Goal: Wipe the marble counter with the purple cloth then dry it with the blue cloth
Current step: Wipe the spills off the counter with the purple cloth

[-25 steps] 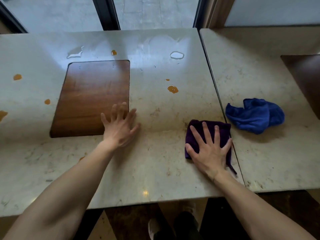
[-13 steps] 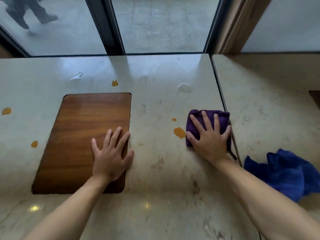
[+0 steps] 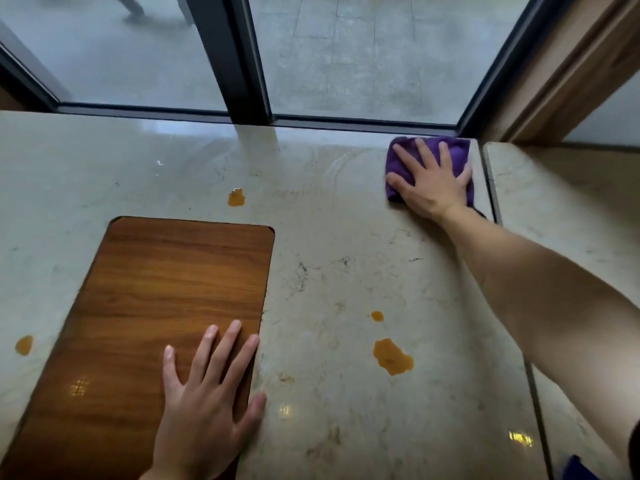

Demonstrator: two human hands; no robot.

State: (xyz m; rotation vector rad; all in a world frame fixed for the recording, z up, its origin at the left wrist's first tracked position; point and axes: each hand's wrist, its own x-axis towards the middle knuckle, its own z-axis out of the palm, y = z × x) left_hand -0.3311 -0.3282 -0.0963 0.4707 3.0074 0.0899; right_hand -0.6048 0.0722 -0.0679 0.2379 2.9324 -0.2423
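A: Setting?

B: A pale marble worktop (image 3: 329, 271) set against a dark-framed window (image 3: 239, 64), grey paving outside. A wooden inlay panel (image 3: 156, 289) is set flush in the slab's left half. A seam at the right divides it from a second slab (image 3: 561, 202).

A: Location of the purple cloth?

B: The purple cloth (image 3: 460, 150) lies folded at the far right corner of the main slab, just beside the window frame and the seam. The right hand (image 3: 429, 185) rests flat on top, fingers (image 3: 424, 157) straight and spread, pressing it to the stone.

A: The other hand?

B: The left hand (image 3: 204, 400) lies palm down on the near right part of the panel, fingers spread, thumb over the marble edge. It holds nothing.

A: Surface condition?

B: Orange spills: a large one (image 3: 391, 356) and a small one (image 3: 377, 315) between the two hands, another (image 3: 236, 197) beyond the panel, one (image 3: 24, 344) at the left edge. Faint arced streaks show left of the cloth.

A: The blue cloth?

B: Only a blue sliver (image 3: 578, 469) at the lower right edge; too little shows to confirm it.
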